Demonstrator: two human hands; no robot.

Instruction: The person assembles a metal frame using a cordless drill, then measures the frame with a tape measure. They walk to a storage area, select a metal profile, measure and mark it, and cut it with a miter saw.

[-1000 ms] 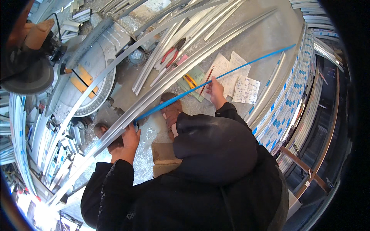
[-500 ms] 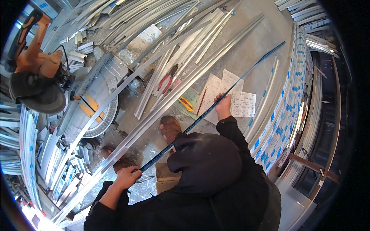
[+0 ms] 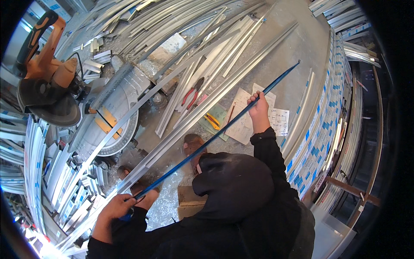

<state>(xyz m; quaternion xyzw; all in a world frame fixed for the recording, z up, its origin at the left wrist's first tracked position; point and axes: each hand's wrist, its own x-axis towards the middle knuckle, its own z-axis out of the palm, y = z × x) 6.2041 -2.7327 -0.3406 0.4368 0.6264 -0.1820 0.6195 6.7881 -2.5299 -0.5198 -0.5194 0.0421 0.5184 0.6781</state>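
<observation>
My left hand (image 3: 118, 206), low on the left, is closed on a tape measure, whose blue case (image 3: 128, 215) shows partly beneath the fingers. From there the long blue blade (image 3: 172, 169) runs diagonally up to the right. My right hand (image 3: 259, 108) grips the blade farther out, and its free end sticks out past the fist. Sketched paper sheets (image 3: 279, 122) lie around that hand. Beside them are a pencil (image 3: 231, 113) and a yellow utility knife (image 3: 212, 121). Long silvery metal profiles (image 3: 215, 100) lie roughly parallel to the blade, on its far side.
An orange and black mitre saw (image 3: 47, 77) stands at the left, its round base (image 3: 114, 146) under a long profile. Red-handled pliers (image 3: 192, 93) rest on profiles. Offcuts (image 3: 82, 194) pile up at lower left. Stacked profiles with blue-marked film (image 3: 317, 146) line the right.
My left hand has moved down and left, my right hand slightly up and right. The blade's free end has moved left and down, and the blade now shows its plain blue side.
</observation>
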